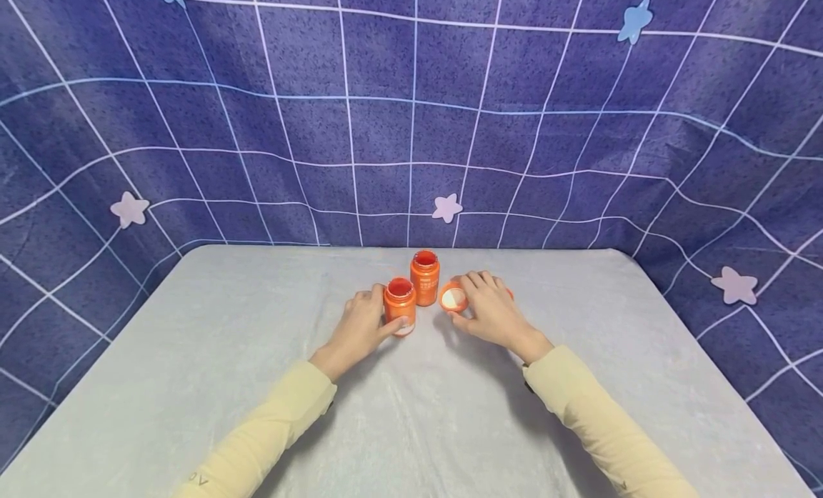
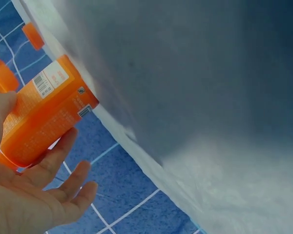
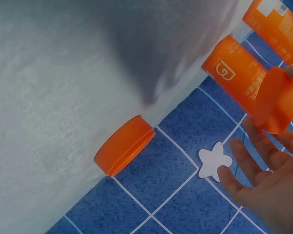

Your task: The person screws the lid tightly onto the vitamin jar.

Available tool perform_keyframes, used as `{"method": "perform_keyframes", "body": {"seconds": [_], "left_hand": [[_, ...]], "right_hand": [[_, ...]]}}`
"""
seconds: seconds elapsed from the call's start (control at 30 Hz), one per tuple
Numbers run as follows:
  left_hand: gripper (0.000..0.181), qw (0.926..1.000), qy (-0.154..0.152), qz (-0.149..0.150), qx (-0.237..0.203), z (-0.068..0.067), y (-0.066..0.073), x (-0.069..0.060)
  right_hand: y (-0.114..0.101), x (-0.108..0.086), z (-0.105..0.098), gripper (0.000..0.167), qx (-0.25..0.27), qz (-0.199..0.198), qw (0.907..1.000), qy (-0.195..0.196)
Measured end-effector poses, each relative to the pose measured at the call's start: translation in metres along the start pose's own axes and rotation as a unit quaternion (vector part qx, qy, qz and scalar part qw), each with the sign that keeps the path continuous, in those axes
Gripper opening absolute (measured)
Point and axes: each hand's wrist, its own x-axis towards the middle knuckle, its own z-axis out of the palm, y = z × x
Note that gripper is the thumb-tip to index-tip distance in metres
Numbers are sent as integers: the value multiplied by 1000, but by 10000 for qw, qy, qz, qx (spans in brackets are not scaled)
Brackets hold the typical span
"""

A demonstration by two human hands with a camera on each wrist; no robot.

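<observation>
Gripping the front bottle (image 1: 401, 307), your left hand (image 1: 361, 318) had its thumb curled round the near side and its fingers on the far side. That bottle was orange and uncapped, with its mouth facing up; whether its base touched the table could not be told. Your right hand (image 1: 491, 311) pinched an orange lid (image 1: 454, 299), its white inner face showing to the head camera. You had both hands apart, each at the side of the rear bottle (image 1: 425, 282), which stood upright on the table, also orange and uncapped. It was just behind the front bottle and a little to its right. Past your right hand, which nearly hid it in the head view, a second lid (image 3: 124, 146) lay on the table. Your sleeves (image 1: 263, 430) were pale yellow. Pale cloth (image 1: 411, 419) covered the table, and beyond it hung a blue curtain (image 1: 379, 130) with light grid lines and star shapes (image 1: 446, 208).
</observation>
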Motion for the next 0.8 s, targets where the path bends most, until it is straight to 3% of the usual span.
{"method": "perform_keyframes", "body": {"seconds": [0.8], "left_hand": [[53, 9987, -363, 235, -278, 3, 19, -7]], "right_hand": [[-8, 1, -8, 52, 648, -506, 9933, 807]]}}
